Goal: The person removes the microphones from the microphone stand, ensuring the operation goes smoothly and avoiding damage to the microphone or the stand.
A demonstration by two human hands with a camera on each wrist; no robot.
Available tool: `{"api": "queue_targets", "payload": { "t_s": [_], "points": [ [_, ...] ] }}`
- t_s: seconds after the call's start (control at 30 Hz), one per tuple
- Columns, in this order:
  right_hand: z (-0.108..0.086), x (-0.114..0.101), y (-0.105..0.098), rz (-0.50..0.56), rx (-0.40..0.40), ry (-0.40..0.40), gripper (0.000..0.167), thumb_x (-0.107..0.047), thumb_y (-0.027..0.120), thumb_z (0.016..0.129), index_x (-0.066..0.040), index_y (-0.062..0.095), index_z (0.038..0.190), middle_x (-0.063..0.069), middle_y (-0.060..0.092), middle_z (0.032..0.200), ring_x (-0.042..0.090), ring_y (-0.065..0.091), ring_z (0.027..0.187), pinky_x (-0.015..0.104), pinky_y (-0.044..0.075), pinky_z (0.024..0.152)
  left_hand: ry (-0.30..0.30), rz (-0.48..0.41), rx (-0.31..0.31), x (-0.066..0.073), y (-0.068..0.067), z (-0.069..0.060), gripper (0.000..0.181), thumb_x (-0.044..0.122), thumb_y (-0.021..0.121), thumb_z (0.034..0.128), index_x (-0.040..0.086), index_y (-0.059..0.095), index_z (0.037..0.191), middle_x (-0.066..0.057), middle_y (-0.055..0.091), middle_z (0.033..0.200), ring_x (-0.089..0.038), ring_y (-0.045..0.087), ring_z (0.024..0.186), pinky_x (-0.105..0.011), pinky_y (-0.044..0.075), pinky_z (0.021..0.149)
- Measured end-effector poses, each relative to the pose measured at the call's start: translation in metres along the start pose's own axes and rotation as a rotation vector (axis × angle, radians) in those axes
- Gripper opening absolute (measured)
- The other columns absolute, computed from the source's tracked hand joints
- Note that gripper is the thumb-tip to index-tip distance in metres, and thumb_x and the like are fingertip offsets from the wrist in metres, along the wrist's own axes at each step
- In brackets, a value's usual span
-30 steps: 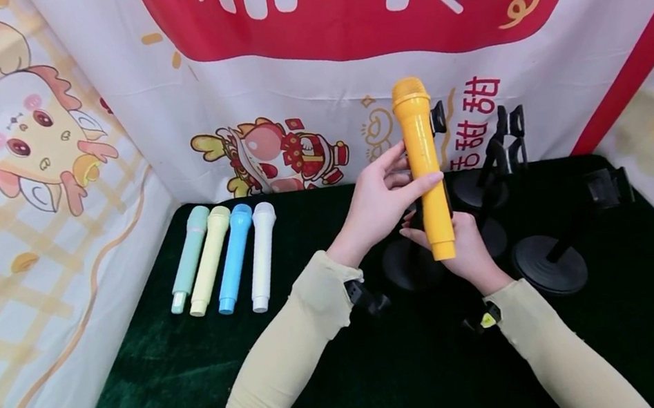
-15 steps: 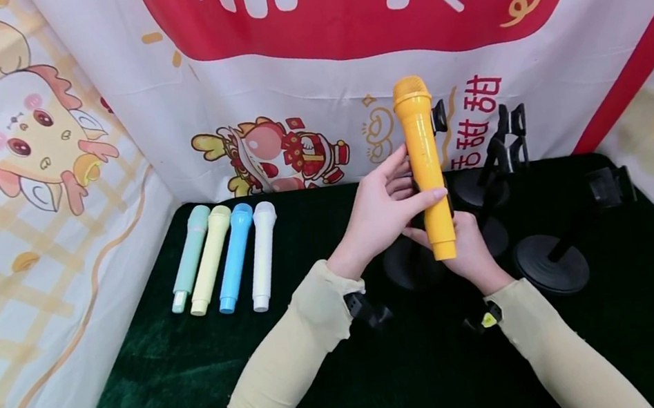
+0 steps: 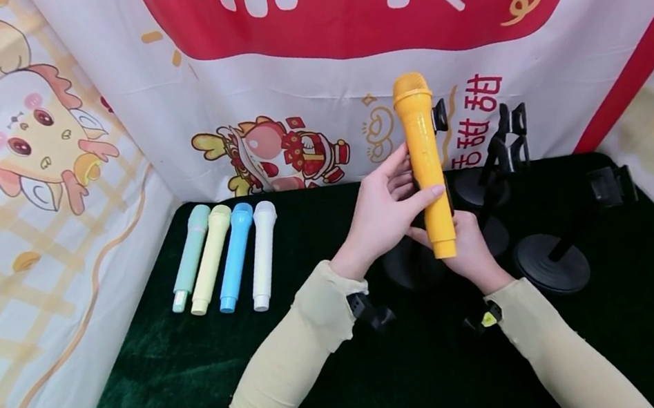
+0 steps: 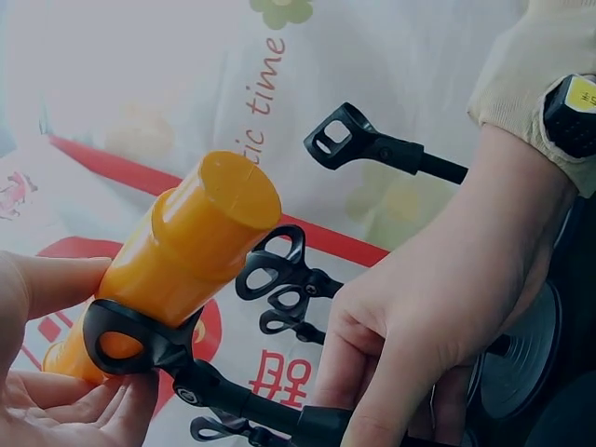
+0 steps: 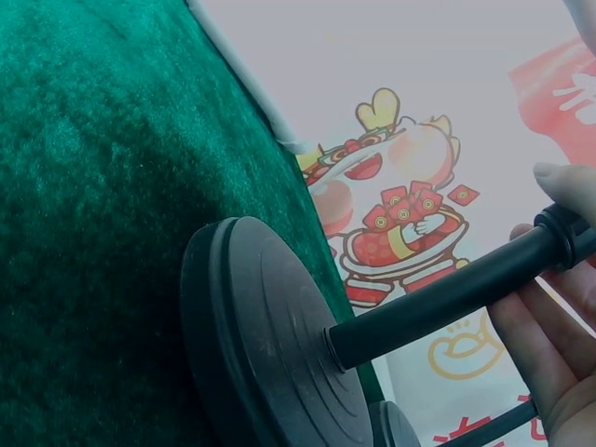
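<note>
A yellow microphone (image 3: pixel 421 142) stands nearly upright, its mesh head at the top, with my left hand (image 3: pixel 375 214) gripping its body between thumb and fingers. In the left wrist view the microphone's body lies in the black clip (image 4: pixel 168 346) of a microphone stand. My right hand (image 3: pixel 473 253) holds that stand's pole (image 5: pixel 438 300) below the clip. The right wrist view shows the fingers around the pole's collar, above the round base (image 5: pixel 289 326) on the green cloth. From the head view, the microphone and hands hide most of this stand.
Four-colour row aside, a mint microphone (image 3: pixel 192 258), a cream one (image 3: pixel 211 261), a blue one (image 3: pixel 236 258) and a white one (image 3: pixel 263 256) lie at left. Several black stands, one with a round base (image 3: pixel 552 264), stand at right. A printed cloth (image 3: pixel 298 89) hangs behind.
The yellow microphone has risen very slightly with my left hand, whose thumb sits a little lower on its body. My right hand stays in almost the same place on the stand.
</note>
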State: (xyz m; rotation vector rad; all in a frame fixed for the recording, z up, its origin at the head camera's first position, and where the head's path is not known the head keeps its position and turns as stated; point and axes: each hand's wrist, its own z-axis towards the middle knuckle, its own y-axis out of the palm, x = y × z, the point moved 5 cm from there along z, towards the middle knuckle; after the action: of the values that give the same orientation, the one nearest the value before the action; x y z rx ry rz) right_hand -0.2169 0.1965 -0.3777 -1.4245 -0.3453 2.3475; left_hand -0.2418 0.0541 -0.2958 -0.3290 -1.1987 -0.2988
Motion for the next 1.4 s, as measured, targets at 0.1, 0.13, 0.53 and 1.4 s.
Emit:
{"api": "queue_targets", "payload": {
  "t_s": [0.1, 0.13, 0.53, 1.4],
  "points": [
    [0.000, 0.000, 0.000, -0.003, 0.004, -0.001, 0.029, -0.007, 0.083, 0.086, -0.007, 0.057, 0.073, 0.000, 0.042, 0.056, 0.014, 0.041, 0.052, 0.029, 0.033, 0.051, 0.015, 0.006, -0.005, 0.001, 0.000, 0.001, 0.074, 0.011, 0.077, 0.0934, 0.008, 0.039, 0.157, -0.009, 0.058, 0.140, -0.009, 0.059, 0.121, -0.024, 0.048, 0.100],
    [0.000, -0.001, 0.000, -0.004, 0.006, -0.003, 0.030, -0.007, 0.083, 0.086, -0.007, 0.056, 0.072, 0.000, 0.041, 0.056, 0.014, 0.040, 0.052, 0.029, 0.033, 0.051, 0.018, 0.007, -0.003, 0.001, 0.000, 0.002, 0.074, 0.010, 0.077, 0.0933, 0.007, 0.039, 0.157, -0.009, 0.058, 0.140, -0.009, 0.059, 0.121, -0.024, 0.048, 0.100],
    [0.001, -0.002, 0.001, -0.022, 0.028, -0.047, 0.027, -0.005, 0.084, 0.085, -0.007, 0.059, 0.073, -0.002, 0.038, 0.055, 0.014, 0.037, 0.051, 0.030, 0.030, 0.051, 0.054, -0.033, 0.002, -0.003, 0.000, 0.007, 0.073, 0.007, 0.075, 0.0938, 0.006, 0.038, 0.157, -0.009, 0.057, 0.141, -0.011, 0.060, 0.119, -0.025, 0.048, 0.100],
    [0.003, 0.043, 0.006, 0.020, 0.017, 0.038, 0.019, -0.031, 0.086, 0.086, -0.019, 0.073, 0.094, -0.005, 0.069, 0.075, 0.017, 0.054, 0.062, 0.029, 0.037, 0.055, 0.063, -0.060, 0.055, 0.000, -0.004, 0.019, 0.071, 0.005, 0.075, 0.0937, 0.008, 0.040, 0.156, -0.011, 0.058, 0.129, -0.018, 0.070, 0.099, -0.031, 0.058, 0.085]
  ]
}}
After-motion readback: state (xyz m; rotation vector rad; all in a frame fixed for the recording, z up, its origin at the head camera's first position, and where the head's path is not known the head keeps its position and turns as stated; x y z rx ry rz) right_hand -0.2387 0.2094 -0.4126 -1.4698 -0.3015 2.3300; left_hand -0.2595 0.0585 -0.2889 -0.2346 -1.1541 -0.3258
